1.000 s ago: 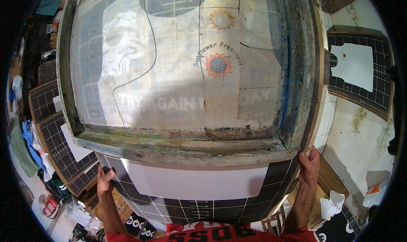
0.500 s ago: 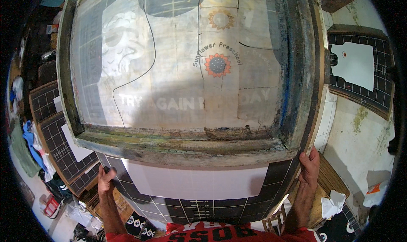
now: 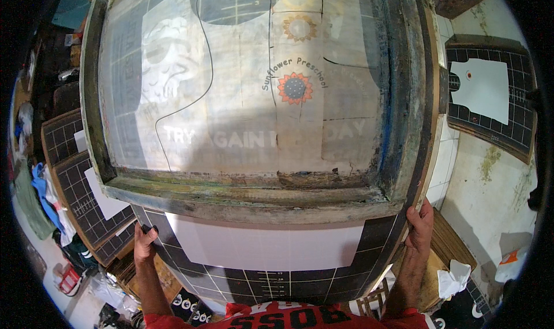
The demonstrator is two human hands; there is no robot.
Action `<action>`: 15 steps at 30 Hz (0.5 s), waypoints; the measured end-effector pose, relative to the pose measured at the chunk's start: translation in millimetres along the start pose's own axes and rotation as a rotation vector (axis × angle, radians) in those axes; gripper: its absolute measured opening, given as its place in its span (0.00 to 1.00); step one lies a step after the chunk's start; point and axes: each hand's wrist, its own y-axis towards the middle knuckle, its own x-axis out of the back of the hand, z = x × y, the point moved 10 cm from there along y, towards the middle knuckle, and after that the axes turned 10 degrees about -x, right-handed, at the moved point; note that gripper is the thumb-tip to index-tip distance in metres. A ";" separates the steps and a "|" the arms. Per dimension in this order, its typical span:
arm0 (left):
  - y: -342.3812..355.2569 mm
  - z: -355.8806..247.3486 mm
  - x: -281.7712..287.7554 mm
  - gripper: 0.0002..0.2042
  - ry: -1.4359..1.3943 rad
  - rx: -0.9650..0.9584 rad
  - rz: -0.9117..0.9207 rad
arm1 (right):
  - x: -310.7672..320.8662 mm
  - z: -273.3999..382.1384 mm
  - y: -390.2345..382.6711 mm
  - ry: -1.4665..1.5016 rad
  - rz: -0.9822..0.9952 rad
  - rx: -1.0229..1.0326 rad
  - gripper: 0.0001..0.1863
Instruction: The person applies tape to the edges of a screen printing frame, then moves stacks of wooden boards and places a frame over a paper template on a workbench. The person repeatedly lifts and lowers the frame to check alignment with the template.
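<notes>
A wooden-framed printing screen (image 3: 248, 205) lies over a black gridded board (image 3: 271, 283) in front of me. Through its pale mesh show an orange sunflower design (image 3: 295, 88), dark curved lines and faint lettering. A white sheet of cloth or paper (image 3: 265, 245) on the board sticks out below the frame's near edge. My left hand (image 3: 144, 245) is closed on the board's left edge, thumb on top. At the right edge, my right hand (image 3: 420, 225) grips the same board with its thumb up. The fingers beneath the board are hidden.
To the right, another gridded board (image 3: 519, 98) bears a white shirt-shaped piece (image 3: 482, 89). More gridded boards (image 3: 86, 185) stand on the left. Cloths (image 3: 49, 196) are heaped at the far left. A crumpled white piece (image 3: 453, 278) lies at the lower right.
</notes>
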 end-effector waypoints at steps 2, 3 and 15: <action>0.4 -0.7 -1.0 0.39 0.065 0.009 0.027 | -1.5 1.6 -0.8 0.002 0.006 0.008 0.39; 0.4 -2.6 -3.2 0.39 0.050 -0.006 0.046 | -1.4 1.3 -1.0 0.006 0.001 0.001 0.39; 2.0 2.2 3.9 0.40 0.141 0.022 0.077 | -3.9 1.3 -1.0 0.034 0.009 0.002 0.37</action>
